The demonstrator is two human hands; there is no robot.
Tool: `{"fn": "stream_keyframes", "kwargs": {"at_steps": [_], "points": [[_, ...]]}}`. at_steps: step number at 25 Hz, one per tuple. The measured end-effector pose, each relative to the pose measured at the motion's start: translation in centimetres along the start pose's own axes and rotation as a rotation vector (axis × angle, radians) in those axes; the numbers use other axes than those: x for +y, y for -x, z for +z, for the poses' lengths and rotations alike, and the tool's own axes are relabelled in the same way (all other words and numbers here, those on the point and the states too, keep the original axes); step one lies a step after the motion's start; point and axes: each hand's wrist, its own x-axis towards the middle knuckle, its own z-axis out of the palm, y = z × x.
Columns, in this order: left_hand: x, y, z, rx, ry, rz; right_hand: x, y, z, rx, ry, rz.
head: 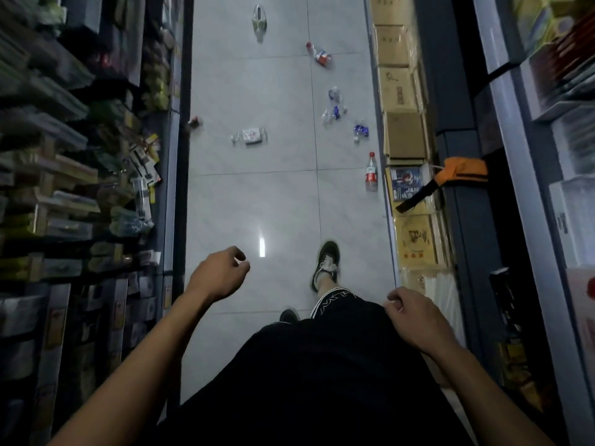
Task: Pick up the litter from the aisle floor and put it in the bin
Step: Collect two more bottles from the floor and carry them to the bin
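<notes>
Seven pieces of litter are seen scattered on the pale grey tiled aisle floor (257, 204) between two rows of stocked shelves. One clear plastic bottle with a red cap and red label (371, 172) lies closest on the right, just beside the cardboard boxes (405, 136), its long axis running up the aisle and its cap pointing away from the viewer. Three crumpled clear bottles with blue labels (335, 113) are clustered beyond it, near the right side; their directions cannot be told. One crushed bottle with a red and white label (320, 55) is seen farther on, lying diagonally with its red cap up-left. One flattened clear packet with a white label (251, 136) is spread crosswise near the middle of the floor. One clear bottle with greenish contents (259, 22) lies farthest away, aligned with the aisle. No piece is being touched. The left hand (219, 275) is held out over the floor, fingers loosely curled on nothing. The right hand (415, 320) is kept at the black shorts (322, 365), its grip likewise slack and empty. One black and white sneaker (325, 265) is planted ahead
</notes>
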Motion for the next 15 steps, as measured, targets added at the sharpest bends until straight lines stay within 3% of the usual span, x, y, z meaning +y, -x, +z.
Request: {"fn": "stream_keyframes", "kwargs": {"at_steps": [5,15], "points": [[4.4,-6.4,-3.8,-0.012,0.047,-0.094,-5.4,-11.3,-9.2,-0.003,0.026,-0.092],[4.4,-15.9,-11.2,-0.049,0.173,-0.318,-20.8,-31.2,-22.7,-0.002,0.131,-0.245]]}}
